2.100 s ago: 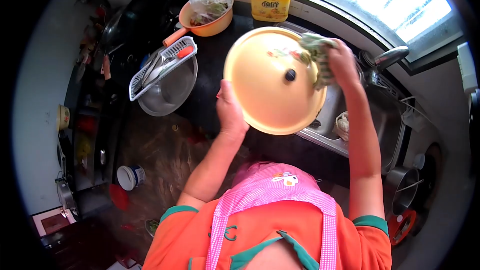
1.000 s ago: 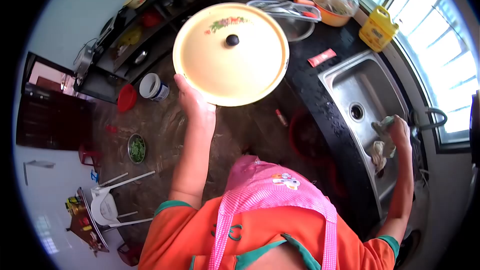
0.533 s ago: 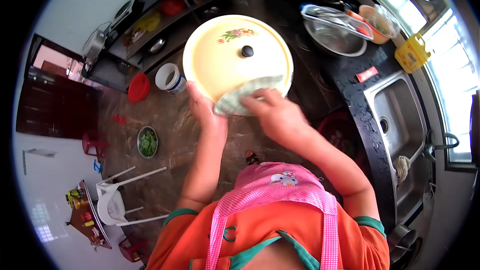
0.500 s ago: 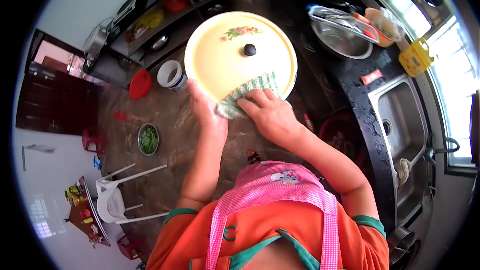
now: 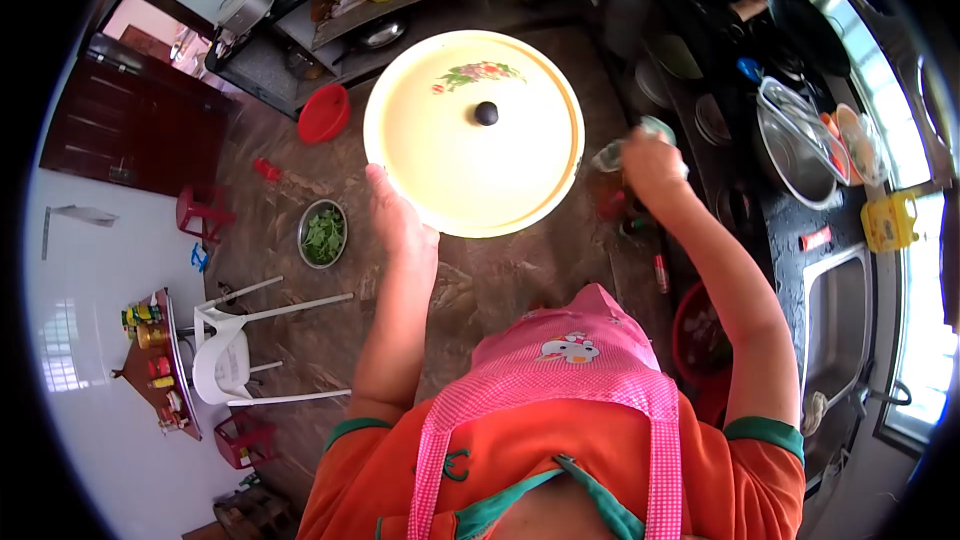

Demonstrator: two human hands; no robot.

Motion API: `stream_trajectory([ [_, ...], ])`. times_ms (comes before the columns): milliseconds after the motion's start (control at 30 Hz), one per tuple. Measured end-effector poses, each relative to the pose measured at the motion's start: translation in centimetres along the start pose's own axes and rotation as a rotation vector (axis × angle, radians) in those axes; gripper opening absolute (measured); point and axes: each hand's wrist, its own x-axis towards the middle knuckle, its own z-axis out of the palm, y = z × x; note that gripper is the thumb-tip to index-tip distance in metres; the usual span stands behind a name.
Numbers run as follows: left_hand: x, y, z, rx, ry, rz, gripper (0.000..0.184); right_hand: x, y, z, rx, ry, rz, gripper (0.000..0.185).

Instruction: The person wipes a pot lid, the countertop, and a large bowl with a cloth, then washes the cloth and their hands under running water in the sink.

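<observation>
A round cream-yellow lid [image 5: 470,175] with a dark knob and a floral print is held up in front of me. My left hand [image 5: 402,223] grips its lower left rim, thumb on top and the other fingers hidden beneath. To the right of the lid, apart from it, my right hand [image 5: 652,168] is closed around a green and white cloth [image 5: 657,128], which is slightly blurred.
On the right are a counter with a metal basin [image 5: 790,162], a yellow jug [image 5: 889,222] and a sink [image 5: 836,325]. A bowl of greens [image 5: 324,234], a red basin [image 5: 324,113] and a white chair [image 5: 222,365] stand on the floor to the left.
My right hand has moved off the lid to the right, taking the cloth with it. The lid stays in my left hand. The view has turned left, so the sink sits further right.
</observation>
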Motion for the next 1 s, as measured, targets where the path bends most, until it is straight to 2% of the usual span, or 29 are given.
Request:
stream_trajectory([
  [33,0.9,0.2,-0.2,-0.033,0.031,0.000,0.054,1.1,1.5,2.1,0.010,-0.175,0.028,0.011],
  [100,3.3,0.8,-0.3,-0.095,0.093,0.006,0.054,2.1,3.0,5.5,0.080,-0.266,0.088,0.013],
  [233,7.6,1.0,1.4,-0.058,0.142,0.076,0.055,6.1,3.7,7.9,0.572,-0.171,0.194,0.020],
  [300,9.7,1.0,2.8,-0.058,0.156,0.107,0.056,9.4,3.6,9.3,1.010,-0.123,0.096,0.023],
  [367,11.8,0.6,4.4,-0.049,0.169,0.133,0.056,12.5,3.2,8.7,2.055,-0.571,0.409,0.027],
  [400,13.3,0.3,4.9,-0.047,0.181,0.147,0.056,14.1,3.1,7.6,2.611,-0.801,0.415,0.029],
  [433,14.5,0.3,5.7,-0.052,0.195,0.164,0.056,15.5,2.9,6.2,2.839,-0.694,0.260,0.032],
  [500,16.0,0.1,8.1,-0.068,0.203,0.180,0.055,18.5,3.2,2.8,2.931,-0.556,0.065,0.033],
  [600,18.8,-1.1,10.7,-0.102,0.234,0.151,0.052,23.5,2.5,-2.1,2.871,-0.464,0.079,0.037],
  [633,19.8,-1.6,11.4,-0.126,0.221,0.125,0.052,25.6,2.1,-2.6,2.785,-0.469,0.101,0.032],
  [733,22.9,-3.3,12.2,-0.179,0.224,0.064,0.051,29.4,0.6,-4.1,2.719,-0.301,0.155,0.021],
  [833,25.9,-3.8,12.4,-0.201,0.242,-0.034,0.052,33.2,0.1,-4.2,2.688,-0.220,0.213,0.042],
  [933,30.0,-3.9,12.0,-0.115,0.224,-0.074,0.054,37.8,0.7,-5.0,2.634,-0.319,0.123,0.046],
  [1000,33.2,-3.7,12.1,-0.085,0.222,-0.130,0.055,41.3,0.5,-4.6,2.576,-0.397,0.084,0.038],
])
